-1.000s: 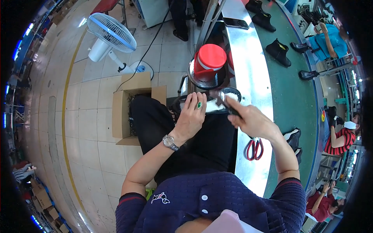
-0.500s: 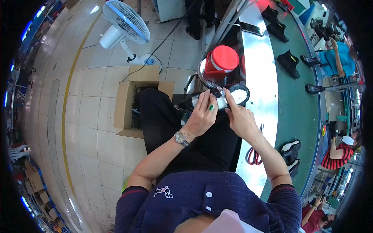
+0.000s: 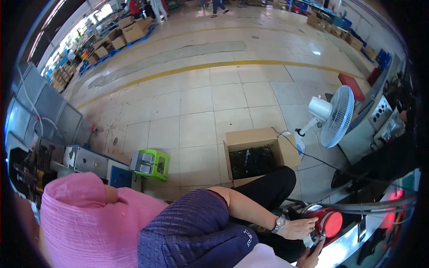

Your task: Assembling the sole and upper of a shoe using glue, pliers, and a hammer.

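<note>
Nearest the camera, in the lower middle of the frame, is the wearer's navy textured shirt (image 3: 192, 223). At lower right, the left hand (image 3: 298, 228), with a wristwatch (image 3: 279, 224) at its wrist, reaches over a white-surfaced workpiece (image 3: 308, 241); whether it grips or merely rests there cannot be told. The right hand (image 3: 310, 257) is beside the workpiece at the bottom edge, fingers bent; its grip likewise cannot be determined. The workpiece lies between the hands at lower right, mostly hidden. Just beside them is a red-lidded container (image 3: 332, 224), next to a shiny metal bench (image 3: 339, 254). A co-worker in a pink garment (image 3: 89, 219) occupies the lower left.

Beyond the wearer's knee, right of centre, an open cardboard box (image 3: 248, 135) holds black material (image 3: 252, 161). A bright green stool (image 3: 161, 165) is left of it, well apart. Further off at right is a white and blue pedestal fan (image 3: 338, 117). A yellow line (image 3: 214, 65) crosses the tiled floor. Far off, upper left, are cardboard cartons (image 3: 135, 31).
</note>
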The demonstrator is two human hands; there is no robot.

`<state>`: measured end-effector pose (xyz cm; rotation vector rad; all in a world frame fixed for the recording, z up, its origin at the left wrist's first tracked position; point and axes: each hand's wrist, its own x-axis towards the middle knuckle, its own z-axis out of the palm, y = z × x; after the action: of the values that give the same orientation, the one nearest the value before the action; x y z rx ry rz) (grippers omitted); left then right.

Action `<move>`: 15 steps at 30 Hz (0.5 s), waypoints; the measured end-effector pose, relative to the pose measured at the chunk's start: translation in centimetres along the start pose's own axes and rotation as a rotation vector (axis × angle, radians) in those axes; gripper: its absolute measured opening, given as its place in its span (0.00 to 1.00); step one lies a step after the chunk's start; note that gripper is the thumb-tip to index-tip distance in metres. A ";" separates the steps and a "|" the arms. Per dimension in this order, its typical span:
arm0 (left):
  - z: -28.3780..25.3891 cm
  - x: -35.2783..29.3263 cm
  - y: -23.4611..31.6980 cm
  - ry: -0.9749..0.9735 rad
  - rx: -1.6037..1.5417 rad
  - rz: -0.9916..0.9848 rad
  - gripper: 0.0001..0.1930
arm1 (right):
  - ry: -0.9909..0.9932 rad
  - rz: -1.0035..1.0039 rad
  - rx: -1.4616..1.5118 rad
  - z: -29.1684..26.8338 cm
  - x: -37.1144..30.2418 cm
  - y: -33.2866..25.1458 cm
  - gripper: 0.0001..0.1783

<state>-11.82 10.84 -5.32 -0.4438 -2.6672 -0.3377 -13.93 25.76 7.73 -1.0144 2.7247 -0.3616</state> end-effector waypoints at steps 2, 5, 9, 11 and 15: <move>1.3 -0.1 0.3 0.001 -0.026 -0.033 0.14 | 0.065 0.141 0.077 -0.2 -0.1 -2.3 0.33; 0.8 -0.1 0.1 -0.029 -0.061 -0.043 0.15 | 0.327 0.088 0.128 1.9 0.0 -1.5 0.34; -0.2 -0.4 -0.1 -0.003 0.045 -0.047 0.15 | -0.113 0.168 0.011 0.5 0.7 -0.6 0.34; 0.1 -0.5 0.2 -0.021 0.070 -0.046 0.16 | -0.011 0.228 0.134 -1.0 0.6 -2.9 0.33; -0.2 -0.8 0.6 -0.101 -0.022 -0.078 0.19 | -0.015 0.250 0.103 -1.2 0.7 -4.1 0.34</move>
<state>-10.84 11.11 -5.36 -0.3729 -2.7877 -0.3774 -12.27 22.50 10.06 -0.6377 2.7438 -0.4421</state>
